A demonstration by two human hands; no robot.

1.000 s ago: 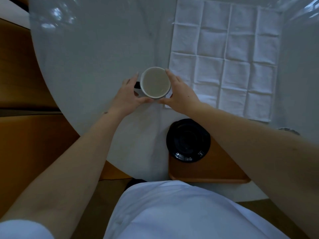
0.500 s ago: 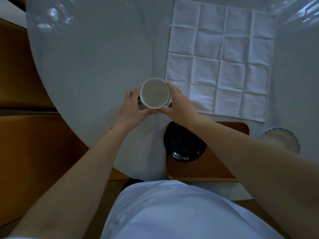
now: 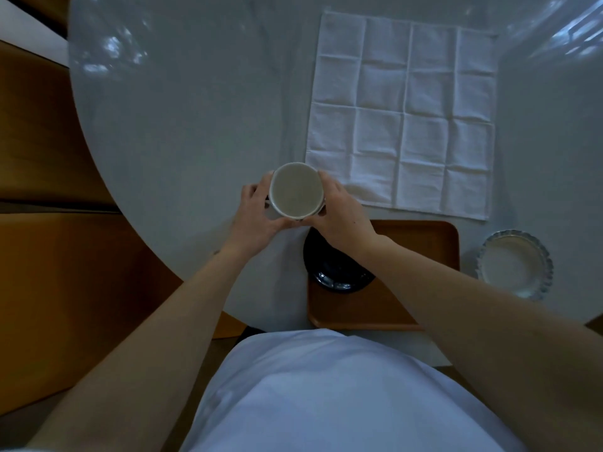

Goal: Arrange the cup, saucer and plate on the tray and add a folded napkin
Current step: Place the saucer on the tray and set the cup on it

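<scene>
A pale empty cup (image 3: 296,190) is gripped from both sides: my left hand (image 3: 257,218) on its left, my right hand (image 3: 342,214) on its right. It sits just beyond the black saucer (image 3: 336,272), which lies on the left end of the wooden tray (image 3: 424,252) and is partly hidden by my right wrist. Whether the cup is lifted or touches the table I cannot tell. A white creased napkin (image 3: 404,115) lies unfolded and flat behind the tray. A small pale plate (image 3: 514,264) with a fluted rim rests on the table to the right of the tray.
The round grey-white table (image 3: 182,109) has its curved edge running down the left side. Wooden furniture (image 3: 49,256) lies beyond that edge. My white shirt fills the bottom of the view.
Both hands have brought the cup nearer to me, toward the saucer on the tray. The view has shifted, so the tray's far edge and the pale plate show now.
</scene>
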